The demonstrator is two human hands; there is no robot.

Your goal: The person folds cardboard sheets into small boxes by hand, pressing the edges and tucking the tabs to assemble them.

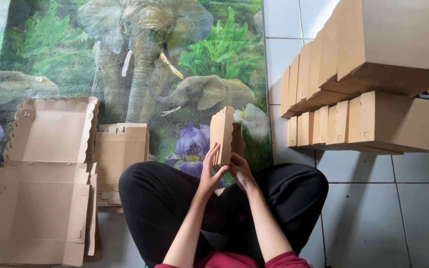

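Two hands meet above the crossed legs: the left hand [209, 171] and right hand [240, 171], fingers closed on a half-folded cardboard box [223, 134] standing upright between them. Folding it well likely means pressing creases squarely. Farther off lie flat blanks [40, 198] and finished boxes [373, 94].

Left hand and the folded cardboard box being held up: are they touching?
Touching. The head view shows the left hand with its fingers pressed flat against the side of the folded cardboard box, no gap visible; the right hand grips its other side.
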